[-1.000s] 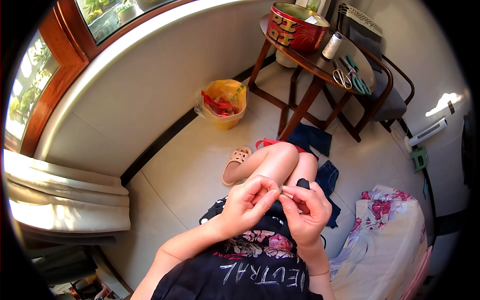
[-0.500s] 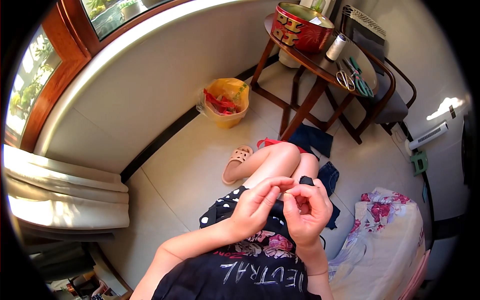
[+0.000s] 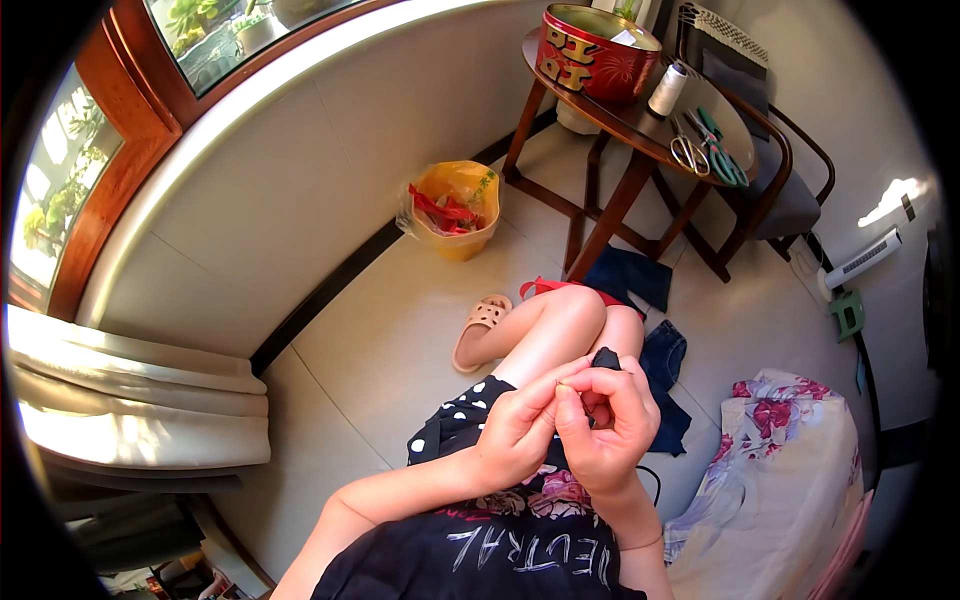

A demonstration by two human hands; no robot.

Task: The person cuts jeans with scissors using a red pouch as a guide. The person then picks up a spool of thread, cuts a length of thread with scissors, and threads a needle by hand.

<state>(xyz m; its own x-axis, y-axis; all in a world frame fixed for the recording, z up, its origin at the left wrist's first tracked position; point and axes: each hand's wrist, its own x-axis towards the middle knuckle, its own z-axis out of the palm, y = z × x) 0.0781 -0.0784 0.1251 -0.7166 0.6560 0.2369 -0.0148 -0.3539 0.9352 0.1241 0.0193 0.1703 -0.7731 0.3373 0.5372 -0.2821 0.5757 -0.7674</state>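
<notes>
Above my lap, my left hand (image 3: 520, 425) is closed, its fingertips pressed against the other hand's; anything pinched there is too small to make out. My right hand (image 3: 610, 425) is closed too, thumb against the index finger. A piece of black cloth (image 3: 606, 360) pokes out above its curled fingers, with a little more dark material inside the palm. The hands touch at the fingertips. Beneath them lies dark polka-dot fabric (image 3: 455, 420) over my thigh.
A wooden table (image 3: 640, 135) holds a red tin (image 3: 597, 60), a thread spool (image 3: 667, 90), scissors (image 3: 688, 150) and green-handled shears (image 3: 722, 150). A yellow bin (image 3: 455, 215) stands by the wall. Denim pieces (image 3: 630, 275) lie on the floor; floral cloth (image 3: 780, 450) is at the right.
My left hand has shifted right and turned, so its fingers now meet my right hand's fingertips closely. The black cloth remains at my right hand. The view has shifted slightly.
</notes>
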